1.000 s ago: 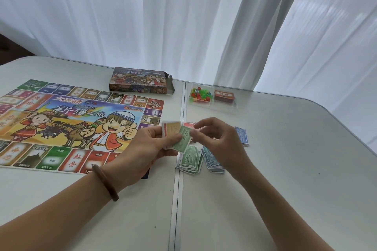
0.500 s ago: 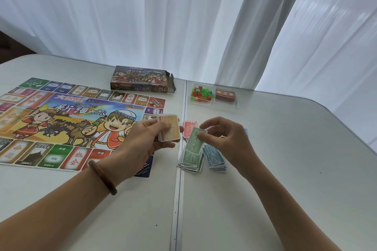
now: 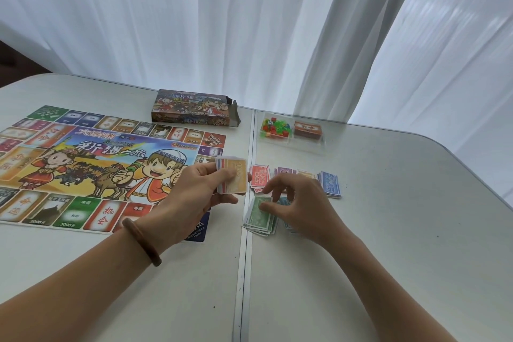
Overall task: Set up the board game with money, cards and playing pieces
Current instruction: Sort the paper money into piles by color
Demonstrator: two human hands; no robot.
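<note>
Left hand [image 3: 200, 189] fingers [image 3: 230, 175] clamp a small stack of notes [image 3: 233, 176] (orange one on top), held just above the bench [image 3: 388, 230] at the board's right edge. Right hand [image 3: 299, 203] fingers [image 3: 270, 204] curl down, tips touching the top of the green pile [image 3: 259, 216]; can't tell if they pinch a note. Red pile [image 3: 259, 176] lies just behind, purple pile [image 3: 286, 171] and blue pile [image 3: 330, 183] further right. Board [image 3: 83, 164] lies flat, left side. Game box [image 3: 194, 107] behind it. Clear tray [image 3: 305, 144] w/ coloured pieces [image 3: 274, 128] and a card deck [image 3: 308, 129] sits far side, near curtain [image 3: 249, 22].
</note>
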